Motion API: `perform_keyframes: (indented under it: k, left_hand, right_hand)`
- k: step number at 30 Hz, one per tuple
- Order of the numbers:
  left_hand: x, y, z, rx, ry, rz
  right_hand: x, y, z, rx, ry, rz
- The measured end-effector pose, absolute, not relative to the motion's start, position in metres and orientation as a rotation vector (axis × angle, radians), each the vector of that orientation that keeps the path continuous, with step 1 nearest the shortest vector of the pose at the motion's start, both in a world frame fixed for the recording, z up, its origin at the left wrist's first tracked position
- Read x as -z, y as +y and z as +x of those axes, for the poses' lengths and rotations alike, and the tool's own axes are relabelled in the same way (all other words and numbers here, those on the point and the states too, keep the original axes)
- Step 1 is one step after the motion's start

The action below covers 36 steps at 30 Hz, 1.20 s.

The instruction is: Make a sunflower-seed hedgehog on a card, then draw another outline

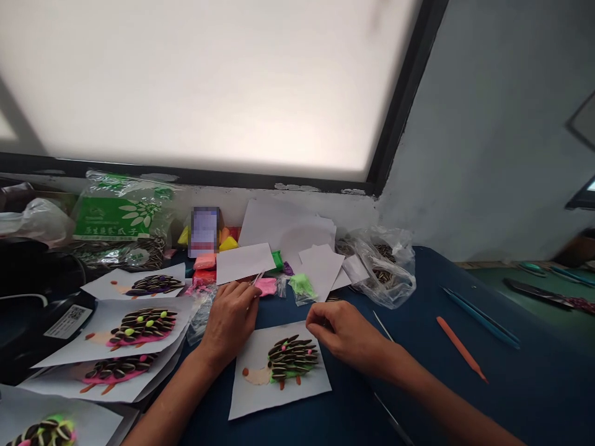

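Observation:
My left hand (232,317) is closed, its fingers bent together beside a piece of pink clay (266,286) in clear wrap. A thin pale strip shows at its fingertips; whether the fingers hold it is unclear. My right hand (348,337) is closed in a pinch at the upper right corner of a white card (246,406); anything between the fingertips is too small to make out. On the card lies a hedgehog figure (292,359) with striped sunflower seeds as spines, pink dots, a green base, a beige snout and brown feet.
Several hedgehog cards (144,325) overlap on the left. Behind lie a green seed bag (118,217), a phone (204,232), white paper (288,229), green clay (302,285) and a plastic bag of seeds (385,272). An orange tool (460,348) and blue tweezers (481,316) lie right.

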<state>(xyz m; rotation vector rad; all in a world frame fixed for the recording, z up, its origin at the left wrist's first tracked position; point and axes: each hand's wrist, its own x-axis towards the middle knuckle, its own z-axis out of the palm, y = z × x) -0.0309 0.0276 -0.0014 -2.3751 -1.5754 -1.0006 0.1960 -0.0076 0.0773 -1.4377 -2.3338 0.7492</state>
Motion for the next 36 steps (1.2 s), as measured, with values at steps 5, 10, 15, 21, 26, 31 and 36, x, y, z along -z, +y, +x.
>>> perform_keyframes:
  k: [5,10,15,21,26,31,36]
  left_hand:
    - [0.001,0.028,-0.031,1.056,-1.614,-2.332]
    - [0.006,0.033,-0.031,1.146,-1.666,-2.194]
    - [0.009,0.035,-0.031,0.973,-1.782,-2.295]
    - [0.003,0.033,-0.031,0.887,-1.849,-2.298]
    - [0.004,0.032,-0.027,0.786,-1.829,-2.314]
    - [0.006,0.036,-0.027,0.749,-1.829,-2.352]
    - [0.003,0.041,-0.027,0.636,-1.887,-2.328]
  right_hand:
    - [-0.075,-0.006,0.195,-0.704,-2.334,-1.437]
    - [-0.078,0.004,0.190,-0.638,-2.352,-1.426]
    - [-0.075,0.028,0.175,-0.459,-2.475,-1.450]
    - [-0.062,0.059,0.151,-0.274,-2.483,-1.539]
    - [-0.064,0.068,0.145,-0.249,-2.510,-1.615]
    - [-0.058,0.074,0.141,-0.329,-2.419,-1.656]
    - [-0.046,0.090,0.136,-0.520,-2.216,-1.601]
